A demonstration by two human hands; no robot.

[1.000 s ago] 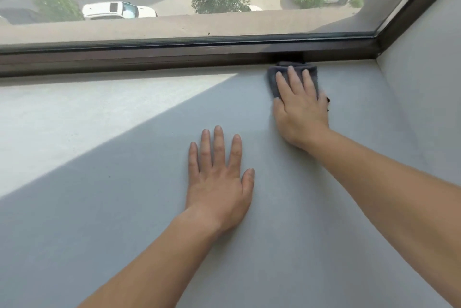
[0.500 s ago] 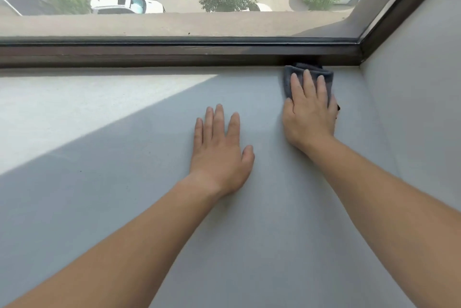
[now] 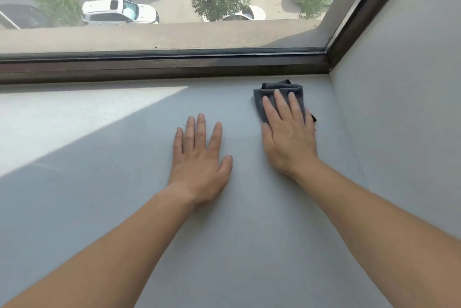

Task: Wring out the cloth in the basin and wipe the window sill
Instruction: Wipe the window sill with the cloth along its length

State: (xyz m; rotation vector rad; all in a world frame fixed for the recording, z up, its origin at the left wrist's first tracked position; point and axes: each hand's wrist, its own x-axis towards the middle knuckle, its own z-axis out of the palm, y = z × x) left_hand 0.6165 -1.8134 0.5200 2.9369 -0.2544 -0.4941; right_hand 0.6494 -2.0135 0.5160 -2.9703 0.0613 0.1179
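The cloth [image 3: 279,98] is pressed flat on the sill [image 3: 249,233] under the spread right hand [image 3: 287,133], near the right corner. The left hand [image 3: 199,158] is laid open beside it; unwiped sill is judged to lie leftward.

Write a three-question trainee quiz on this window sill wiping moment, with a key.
1. True or false: the left hand holds the cloth.
2. The cloth lies nearest: A) the sunlit patch B) the right-hand corner of the window sill C) the sill's near edge.
3. Fill in: the right hand presses the cloth ____ on the sill.

Key: 1 false; 2 B; 3 flat.
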